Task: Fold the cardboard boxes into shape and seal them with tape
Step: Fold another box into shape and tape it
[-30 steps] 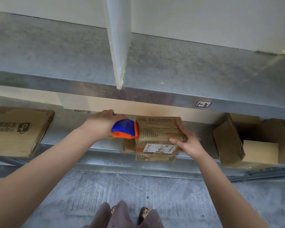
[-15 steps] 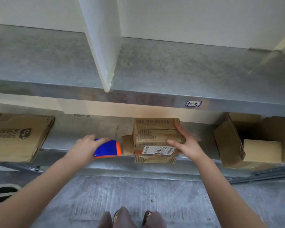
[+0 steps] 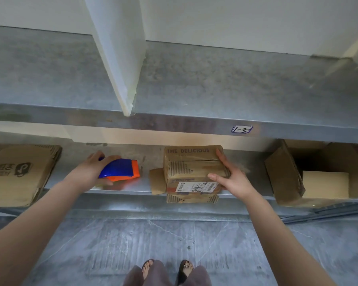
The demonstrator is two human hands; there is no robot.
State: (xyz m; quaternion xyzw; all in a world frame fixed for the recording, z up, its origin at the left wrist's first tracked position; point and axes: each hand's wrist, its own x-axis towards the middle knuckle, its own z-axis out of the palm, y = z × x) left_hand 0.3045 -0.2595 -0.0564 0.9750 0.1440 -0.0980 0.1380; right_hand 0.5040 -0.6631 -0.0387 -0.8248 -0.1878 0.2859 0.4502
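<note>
Two hands at mid-frame: the left hand [image 3: 90,169] grips the tape dispenser [image 3: 120,169], now moved left, apart from the box [image 3: 191,169] on the shelf [image 3: 147,159]; the right hand [image 3: 230,179] clasps the box's right edge. Taping looks finished.

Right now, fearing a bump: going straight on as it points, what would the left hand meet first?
The left hand likely meets the shelf's back wall, left of the cardboard box; depth unclear.
</note>
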